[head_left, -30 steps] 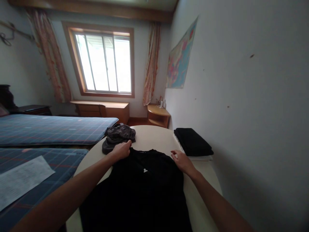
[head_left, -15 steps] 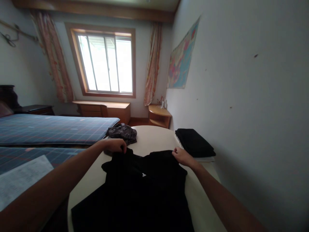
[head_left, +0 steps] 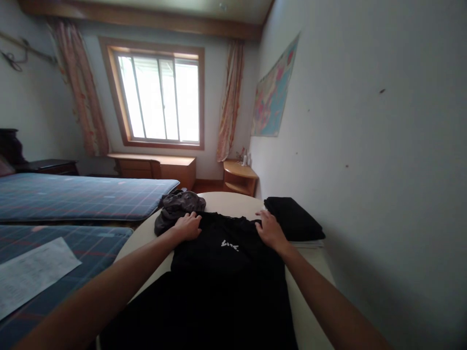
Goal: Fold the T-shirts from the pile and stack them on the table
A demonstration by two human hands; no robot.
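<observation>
The black shirt (head_left: 228, 287) lies face up on the pale, rounded desk (head_left: 228, 200), right in front of my camera. Its collar (head_left: 228, 218) points away from me toward the window, and I can see a small white print (head_left: 229, 245) on the chest. The lower part is so dark that I can't make out any folds, and it runs out of my view at the bottom.

I have the left hand (head_left: 188, 227) on the shirt's shoulder at the left of the collar, its fingers loosely bent and released, resting over the cloth. The right hand (head_left: 272, 232) is at the other shoulder, thumb and fingers apart, also released.

Just beyond my left hand, a crumpled dark grey garment (head_left: 176, 206) sits near the desk's edge. Beside my right hand I see a folded black cloth (head_left: 294, 219) with something white (head_left: 308, 244) under it, close to the wall.

To the left are two beds with blue checked covers; a sheet of printed paper (head_left: 40, 272) lies on the nearer bed (head_left: 97, 243). Farther off, I see the wood-framed window (head_left: 160, 97) between patterned curtains, and a colourful map (head_left: 275, 95) on the right-hand wall.
</observation>
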